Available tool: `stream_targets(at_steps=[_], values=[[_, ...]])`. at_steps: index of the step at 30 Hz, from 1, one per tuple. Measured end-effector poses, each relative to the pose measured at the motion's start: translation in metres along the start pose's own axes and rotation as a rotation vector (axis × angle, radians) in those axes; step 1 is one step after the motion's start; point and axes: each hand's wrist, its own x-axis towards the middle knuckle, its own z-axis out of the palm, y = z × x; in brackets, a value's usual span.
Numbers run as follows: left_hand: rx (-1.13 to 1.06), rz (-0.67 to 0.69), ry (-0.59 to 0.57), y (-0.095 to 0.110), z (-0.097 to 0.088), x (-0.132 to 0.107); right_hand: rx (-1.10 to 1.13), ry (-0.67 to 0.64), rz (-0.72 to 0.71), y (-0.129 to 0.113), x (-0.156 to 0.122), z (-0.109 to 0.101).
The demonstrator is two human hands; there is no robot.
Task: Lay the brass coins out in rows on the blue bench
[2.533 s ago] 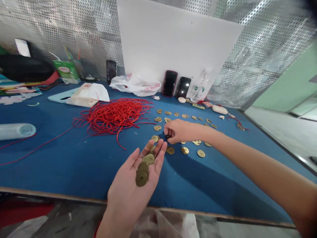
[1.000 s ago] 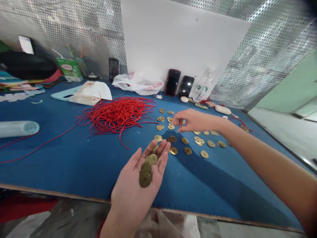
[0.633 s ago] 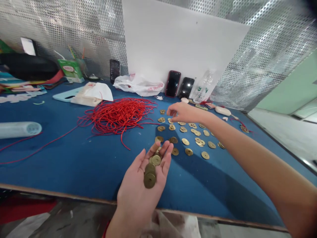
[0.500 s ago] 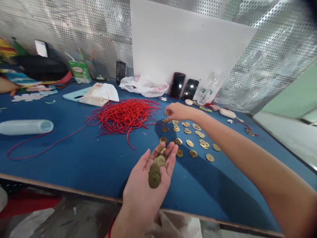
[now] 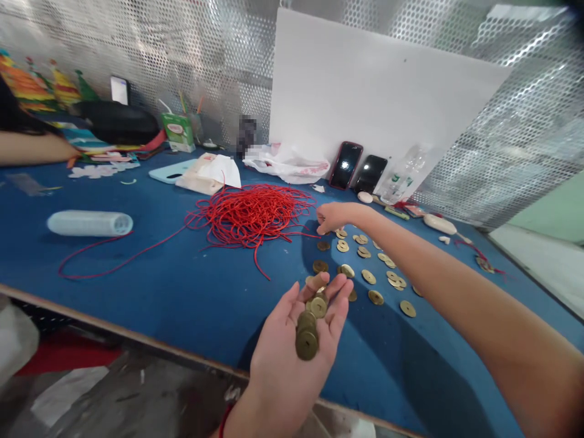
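Note:
My left hand (image 5: 292,359) is palm up above the table's front part, fingers slightly curled, holding a loose stack of round brass coins (image 5: 307,344) with holes in their centres. My right hand (image 5: 336,218) reaches across to the far left corner of the coins laid out on the table. Its fingers are bent down and drawn together; whatever they hold is hidden. Small groups of brass coins (image 5: 396,280) and single ones (image 5: 407,309) lie in rough rows under and beside my right forearm. Left of my right hand spreads a tangled heap of red cord (image 5: 255,213).
A clear plastic cylinder (image 5: 89,223) lies on the blue table (image 5: 173,298) at left. Along the back are a white plastic bag (image 5: 292,164), phones (image 5: 345,164), a clear bottle (image 5: 406,173) and a white board (image 5: 365,85). Another person's forearm (image 5: 36,149) rests at far left.
The view has turned left, so the scene sits further right in the picture. My right hand stays by the same corner of the coins, slightly lower. My left hand still holds its coins.

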Motion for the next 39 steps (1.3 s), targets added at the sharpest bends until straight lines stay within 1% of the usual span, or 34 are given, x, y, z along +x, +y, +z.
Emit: stream_targets(at_steps=[3, 7, 12, 15, 17, 21, 23, 24, 26, 29, 31, 35, 39], values=[[-0.015, -0.015, 0.024, 0.000, 0.000, -0.001, 0.036, -0.029, 0.017, 0.000, 0.000, 0.000], [0.020, -0.027, -0.014, 0.002, 0.001, -0.002, 0.082, -0.040, 0.039, -0.001, 0.002, 0.001], [0.065, -0.012, -0.016, 0.001, 0.003, -0.001, 0.124, -0.019, 0.049, -0.001, 0.003, 0.004], [0.062, -0.012, -0.018, 0.000, 0.001, -0.001, 0.132, 0.011, 0.037, 0.004, 0.004, 0.002], [0.055, -0.016, -0.018, 0.000, 0.000, 0.000, 0.130, 0.091, 0.022, 0.010, 0.007, -0.001], [0.051, -0.003, -0.013, -0.001, 0.000, 0.000, 0.119, 0.368, 0.004, 0.026, 0.020, -0.005], [0.040, 0.005, 0.008, -0.001, 0.002, 0.000, 0.116, 0.427, 0.027, 0.034, 0.028, -0.004], [0.032, 0.006, 0.021, -0.001, 0.003, -0.001, 0.118, 0.420, 0.038, 0.038, 0.032, -0.003], [0.022, 0.008, 0.026, -0.001, 0.005, -0.002, 0.131, 0.357, 0.041, 0.045, 0.040, -0.001], [0.027, 0.020, -0.004, -0.001, 0.006, -0.002, 0.159, 0.244, -0.003, 0.052, 0.046, 0.000], [0.039, 0.030, -0.024, -0.002, 0.005, -0.002, 0.170, 0.197, -0.036, 0.055, 0.048, -0.001], [0.057, 0.047, -0.051, -0.002, 0.002, 0.001, 0.155, 0.146, -0.087, 0.057, 0.047, -0.003], [0.061, 0.039, -0.025, -0.002, 0.001, 0.001, 0.131, 0.114, -0.137, 0.057, 0.048, -0.003]])
